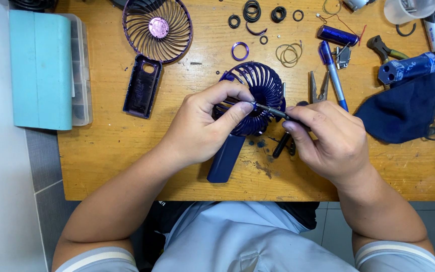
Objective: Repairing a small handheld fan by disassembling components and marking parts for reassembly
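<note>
A dark blue hand-held fan (259, 90) lies on the wooden table (127, 146), its round grille up and its handle (226, 157) pointing toward me. My left hand (202, 126) rests on the fan's grille, thumb and forefinger pinching the tip of a thin screwdriver (273, 111). My right hand (331, 138) grips the screwdriver's handle from the right. The tool's tip meets the left fingertips over the grille.
A detached purple fan grille (158, 27) and a dark back cover (142, 86) lie at the upper left beside a teal parts box (41, 68). Rubber rings (251, 10), pliers (319, 86), a blue pen (332, 70), a battery (337, 35) and a dark cloth (404, 108) lie at the upper right.
</note>
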